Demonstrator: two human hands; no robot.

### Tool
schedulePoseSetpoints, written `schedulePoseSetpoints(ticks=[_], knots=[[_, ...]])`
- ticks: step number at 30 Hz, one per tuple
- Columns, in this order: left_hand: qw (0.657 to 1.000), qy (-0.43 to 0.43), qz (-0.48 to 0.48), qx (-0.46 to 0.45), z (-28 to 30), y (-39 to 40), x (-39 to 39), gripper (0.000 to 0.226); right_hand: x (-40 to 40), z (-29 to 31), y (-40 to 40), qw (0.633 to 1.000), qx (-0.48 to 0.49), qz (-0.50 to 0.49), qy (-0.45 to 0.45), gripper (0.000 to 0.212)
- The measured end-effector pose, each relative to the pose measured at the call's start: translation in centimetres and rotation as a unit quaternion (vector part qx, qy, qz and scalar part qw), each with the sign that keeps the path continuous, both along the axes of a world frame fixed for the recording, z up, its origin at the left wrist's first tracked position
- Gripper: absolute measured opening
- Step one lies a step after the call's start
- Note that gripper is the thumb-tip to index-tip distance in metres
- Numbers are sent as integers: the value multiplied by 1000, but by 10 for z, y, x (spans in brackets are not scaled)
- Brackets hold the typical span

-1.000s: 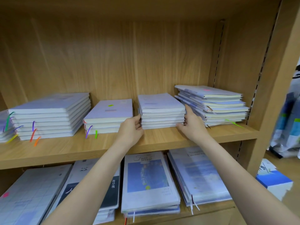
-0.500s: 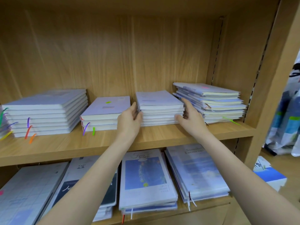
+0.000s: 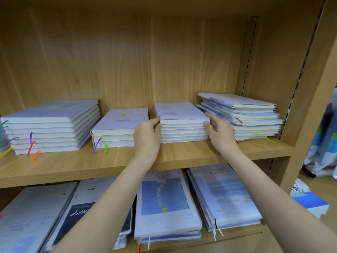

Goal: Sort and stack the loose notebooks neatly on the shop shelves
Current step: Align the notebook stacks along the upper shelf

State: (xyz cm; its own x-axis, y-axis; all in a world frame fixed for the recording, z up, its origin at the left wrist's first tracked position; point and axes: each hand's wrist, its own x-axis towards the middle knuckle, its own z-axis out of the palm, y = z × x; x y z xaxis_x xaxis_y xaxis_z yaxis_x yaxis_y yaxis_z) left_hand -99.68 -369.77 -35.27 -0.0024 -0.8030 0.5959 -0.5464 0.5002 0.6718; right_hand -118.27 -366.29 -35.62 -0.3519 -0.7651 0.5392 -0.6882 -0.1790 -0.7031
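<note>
A stack of several pale lavender notebooks [image 3: 179, 123] sits in the middle of the wooden shelf [image 3: 182, 154]. My left hand [image 3: 146, 138] presses against the stack's left side, fingers reaching up to its top edge. My right hand [image 3: 219, 133] touches the stack's right side with straight fingers. Right of it lies an untidy, fanned pile of notebooks [image 3: 242, 115]. Left of it stand a short stack [image 3: 118, 128] with a green sticker and a taller stack [image 3: 51, 125] with coloured ribbons.
The shelf's back panel and right upright [image 3: 310, 88] close in the space. The lower shelf holds several flat piles, among them a blue-cover notebook [image 3: 166, 201] and a dark-cover one [image 3: 85, 212]. A blue and white box [image 3: 308, 201] lies on the floor at right.
Both hands have slid a little higher along the sides of the middle stack, squaring it. The stack sits slightly further back on the shelf.
</note>
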Motion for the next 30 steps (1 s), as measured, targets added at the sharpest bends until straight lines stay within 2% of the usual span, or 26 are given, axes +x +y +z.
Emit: schedulePoseSetpoints(ticks=[3,9,15,18,22,30], knots=[[1000,1,-13,8,-1,2,2,33,2,1,4,1000,2,-5,-1,38],[991,51,-79,92,-11,6,15,37,3,1,9,999,46,-16,11,32],[997,8,-56,50,-15,10,15,39,3,0,8,999,48,-13,19,31],[996,-3,-47,72,-14,6,17,41,1,-1,5,998,48,-15,31,29],[990,25,-84,110,-13,3,19,45,-1,0,6,998,55,-2,30,34],[989,12,-89,122,-10,6,21,48,-2,0,6,999,36,6,8,33]])
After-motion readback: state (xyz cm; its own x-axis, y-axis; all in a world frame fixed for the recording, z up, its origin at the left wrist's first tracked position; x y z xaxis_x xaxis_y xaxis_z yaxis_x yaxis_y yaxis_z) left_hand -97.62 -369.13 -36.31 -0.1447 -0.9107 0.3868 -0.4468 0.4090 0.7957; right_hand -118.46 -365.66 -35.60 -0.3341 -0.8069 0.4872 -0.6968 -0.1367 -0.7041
